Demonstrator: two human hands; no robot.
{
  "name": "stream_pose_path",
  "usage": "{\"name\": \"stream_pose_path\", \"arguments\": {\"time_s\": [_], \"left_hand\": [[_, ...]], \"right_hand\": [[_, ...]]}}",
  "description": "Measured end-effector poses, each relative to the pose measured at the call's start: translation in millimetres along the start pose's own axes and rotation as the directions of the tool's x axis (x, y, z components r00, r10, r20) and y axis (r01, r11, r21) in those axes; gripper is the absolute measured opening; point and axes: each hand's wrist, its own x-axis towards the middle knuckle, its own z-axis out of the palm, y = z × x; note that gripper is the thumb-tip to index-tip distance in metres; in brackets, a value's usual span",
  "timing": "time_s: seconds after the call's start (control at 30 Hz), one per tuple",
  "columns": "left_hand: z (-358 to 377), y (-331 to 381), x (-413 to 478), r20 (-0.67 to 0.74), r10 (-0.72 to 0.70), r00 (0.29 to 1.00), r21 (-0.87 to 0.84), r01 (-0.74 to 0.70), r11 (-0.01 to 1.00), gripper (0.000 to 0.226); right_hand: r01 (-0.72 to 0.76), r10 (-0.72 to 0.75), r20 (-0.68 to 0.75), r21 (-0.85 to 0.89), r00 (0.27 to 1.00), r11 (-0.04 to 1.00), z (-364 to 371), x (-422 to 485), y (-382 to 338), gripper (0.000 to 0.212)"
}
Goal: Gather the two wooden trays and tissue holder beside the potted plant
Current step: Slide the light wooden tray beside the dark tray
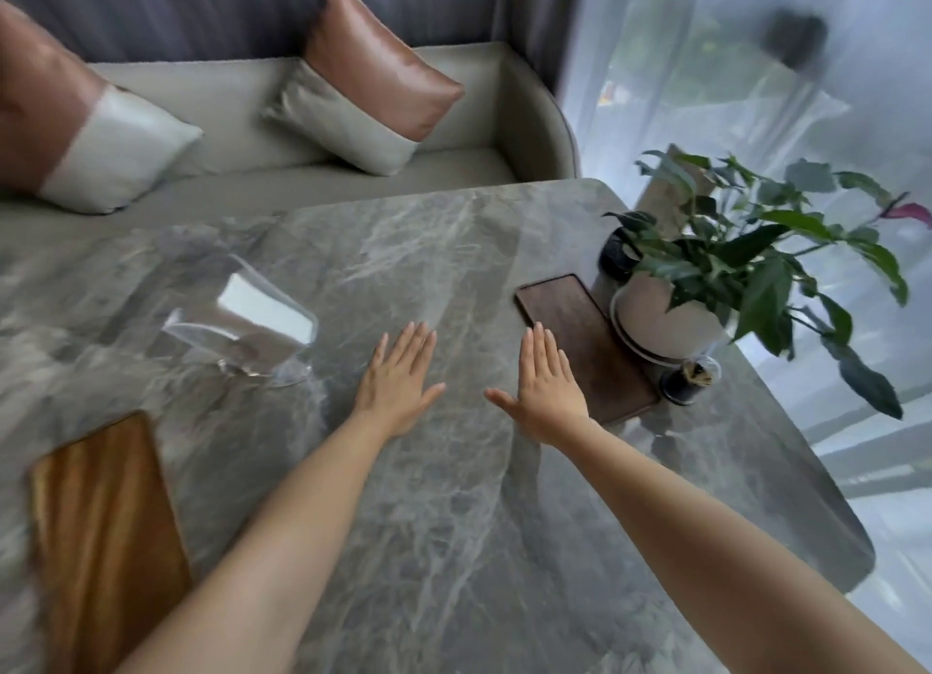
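A dark wooden tray (597, 355) lies flat on the marble table (454, 497), touching the white pot of the potted plant (665, 320) on its left side. A light wooden tray (106, 537) lies at the table's near left edge. A clear tissue holder (252, 320) with white tissue inside stands left of centre, blurred. My left hand (398, 386) rests flat on the table, fingers spread, holding nothing. My right hand (547, 391) also lies flat and empty, its outer edge beside the dark tray.
A small black jar (688, 381) stands in front of the pot and a dark round object (618, 254) behind it. A grey sofa (302, 133) with two brown-and-white cushions runs along the far side. Sheer curtains hang to the right of the table's edge.
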Motion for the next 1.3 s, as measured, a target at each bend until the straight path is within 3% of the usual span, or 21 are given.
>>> {"name": "stream_pose_path", "arguments": {"time_s": [0.03,0.13,0.33,0.4,0.5,0.63,0.7,0.8,1.0,1.13,1.3], "left_hand": [[3,-12,-12,0.007,-0.024,1.0,-0.002,0.024,1.0,0.089],[15,-47,-52,0.032,-0.1,0.994,0.011,0.1,0.995,0.071],[45,-119,-144,0.099,-0.268,0.958,-0.034,0.273,0.962,0.069],[56,-145,-174,0.099,-0.338,0.936,-0.045,0.344,0.938,0.069],[68,-176,-213,-0.067,-0.46,0.885,-0.092,0.453,0.887,0.069],[81,-213,-251,0.111,-0.565,0.818,-0.095,0.575,0.813,0.069],[85,-227,-262,0.126,-0.594,0.794,-0.091,0.606,0.79,0.069],[87,-249,-268,0.162,-0.628,0.761,-0.097,0.646,0.757,0.067],[79,-288,-250,0.17,-0.682,0.711,-0.126,0.702,0.701,0.062],[71,-299,-230,0.179,-0.688,0.704,-0.18,0.71,0.68,0.059],[67,-313,-206,0.191,-0.682,0.706,-0.229,0.708,0.669,0.061]], "right_hand": [[0.027,-0.027,0.007,-0.019,1.0,0.999,2,-2,-14,0.09],[0.11,-0.108,0.036,-0.056,0.993,0.992,12,-9,-57,0.089],[0.269,-0.265,0.063,-0.075,0.962,0.96,40,-25,-144,0.088],[0.324,-0.32,0.069,-0.06,0.945,0.944,49,-30,-172,0.11],[0.38,-0.372,0.093,-0.086,0.924,0.921,69,-35,-212,0.142],[0.44,-0.425,0.142,-0.094,0.894,0.893,91,-45,-259,0.144],[0.456,-0.44,0.157,-0.083,0.884,0.886,99,-49,-278,0.132],[0.435,-0.409,0.23,-0.074,0.883,0.897,109,-56,-300,0.083],[0.369,-0.355,0.284,0.007,0.89,0.929,123,-67,-315,0.068],[0.211,-0.219,0.326,0.061,0.92,0.976,129,-74,-316,0.041],[0.016,-0.066,0.356,0.14,0.932,0.99,145,-77,-313,0.034]]}}
